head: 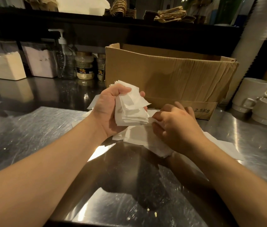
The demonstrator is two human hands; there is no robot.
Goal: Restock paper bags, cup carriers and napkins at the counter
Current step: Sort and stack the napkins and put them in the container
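Loose napkins (139, 136) pinched by right hand (177, 130) at worktop (31, 128) middle | napkin stack (129, 108) clamped in left hand (109, 108) | risk: uneven stack fanned, sheets dropped

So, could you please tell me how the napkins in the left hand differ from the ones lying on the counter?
The held stack is gathered into a thick, roughly squared bundle; the loose napkins lie spread and overlapping. The stack is lifted off the counter, gripped by the left hand; the loose napkins lie flat on it, with the right hand on them. Both are white folded paper.
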